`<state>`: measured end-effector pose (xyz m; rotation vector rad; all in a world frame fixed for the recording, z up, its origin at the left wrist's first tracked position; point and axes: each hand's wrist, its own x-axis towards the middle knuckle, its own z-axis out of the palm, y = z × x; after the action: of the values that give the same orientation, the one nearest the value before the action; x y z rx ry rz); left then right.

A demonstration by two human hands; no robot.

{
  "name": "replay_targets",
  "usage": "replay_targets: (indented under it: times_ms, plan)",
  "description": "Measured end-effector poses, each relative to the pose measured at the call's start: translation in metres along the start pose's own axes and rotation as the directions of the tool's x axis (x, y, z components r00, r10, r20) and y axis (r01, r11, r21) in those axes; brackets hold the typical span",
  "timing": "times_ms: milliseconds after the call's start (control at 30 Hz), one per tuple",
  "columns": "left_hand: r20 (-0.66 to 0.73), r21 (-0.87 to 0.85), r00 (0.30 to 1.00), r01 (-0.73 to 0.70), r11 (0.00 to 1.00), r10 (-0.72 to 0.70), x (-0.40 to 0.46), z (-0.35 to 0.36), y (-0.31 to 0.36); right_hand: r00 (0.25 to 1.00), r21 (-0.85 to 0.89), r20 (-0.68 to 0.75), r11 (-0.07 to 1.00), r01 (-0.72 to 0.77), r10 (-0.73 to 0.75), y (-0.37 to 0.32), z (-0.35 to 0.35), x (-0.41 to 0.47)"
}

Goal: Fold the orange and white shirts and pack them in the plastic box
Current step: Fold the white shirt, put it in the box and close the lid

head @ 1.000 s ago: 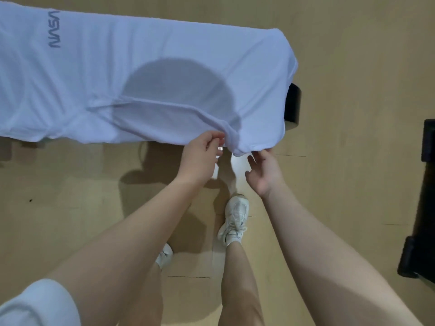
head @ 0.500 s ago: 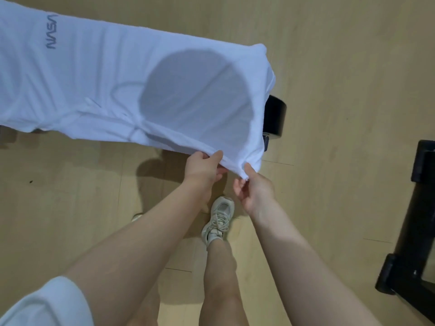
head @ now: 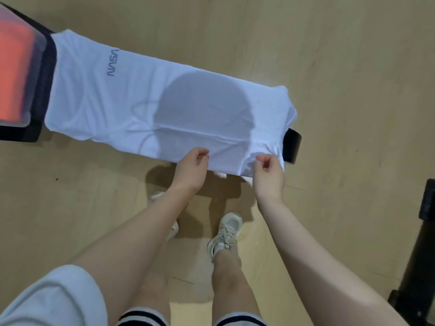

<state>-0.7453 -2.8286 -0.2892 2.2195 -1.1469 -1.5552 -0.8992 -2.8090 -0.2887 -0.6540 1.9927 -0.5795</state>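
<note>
On the narrow black bench (head: 292, 145), the white cotton NASA-print shirt (head: 141, 102) lies lengthwise, its collar end next to the translucent plastic box (head: 35, 67) holding orange cloth. Each grip pinches the shirt's near hem: left hand (head: 191, 169), right hand (head: 268, 175). Soft, light and limp, it is best taken at hem corners. Half a second ago the hands sat closer together under the hem corner.

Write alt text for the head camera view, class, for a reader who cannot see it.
Two bare hands, the left hand and the right hand, pinch the near edge of a white NASA-printed cotton shirt spread along a narrow black bench. At far left, a translucent plastic box holds something orange.
</note>
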Motion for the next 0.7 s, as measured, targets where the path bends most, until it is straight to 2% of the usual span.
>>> replay_targets:
  times_ms: [100, 233, 333, 467, 600, 700]
  plan:
    - [-0.102, 0.082, 0.995, -0.013, 0.997, 0.021, 0.015, -0.049, -0.022, 0.956, -0.165, 0.236, 0.962, 0.216, -0.174, -0.022, 0.045, -0.013]
    - [-0.209, 0.280, 0.968, -0.079, 0.957, 0.141, 0.045, -0.113, -0.037, 0.874, -0.194, 0.396, 0.904, 0.381, -0.283, -0.058, 0.107, -0.019]
    - [-0.192, 0.409, 0.959, -0.113, 0.906, 0.207, 0.069, -0.148, -0.044, 0.837, -0.262, 0.430, 0.841, 0.474, -0.338, -0.077, 0.153, -0.014]
    - [-0.084, 0.538, 0.973, -0.137, 0.832, 0.214, 0.100, -0.167, -0.062, 0.811, -0.386, 0.470, 0.744, 0.545, -0.350, -0.094, 0.205, -0.002]
    - [-0.039, 0.471, 0.933, -0.299, 0.830, 0.358, 0.114, -0.176, -0.080, 0.802, -0.504, 0.478, 0.636, 0.584, -0.358, -0.100, 0.239, 0.005]
    - [-0.025, 0.452, 0.911, -0.356, 0.818, 0.411, 0.116, -0.185, -0.084, 0.777, -0.536, 0.456, 0.563, 0.629, -0.434, -0.107, 0.245, 0.006]
